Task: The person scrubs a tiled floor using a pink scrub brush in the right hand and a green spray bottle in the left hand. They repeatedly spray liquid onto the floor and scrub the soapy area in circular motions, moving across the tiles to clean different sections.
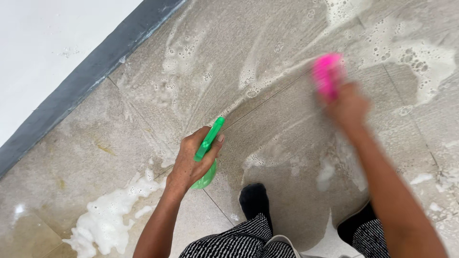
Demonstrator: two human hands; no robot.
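The right hand (348, 106) gripped a blurred pink plastic scrubbing brush (327, 74) on the soapy beige floor tiles (267, 48), apparently mid-scrub, while the left hand (191, 160) clasped a green plastic spray bottle (209, 145), so fresh suds seemingly needed working across next.

This looks like a tiled indoor floor in a home or similar building, mid wash. Large beige stone-look floor tiles (267, 62) with thin grout lines run up to a dark grey skirting strip (91, 71), and beyond that strip rises a plain white wall (48, 38). Soapy foam (112, 212) and wet streaks lie across the tiles below the strip.
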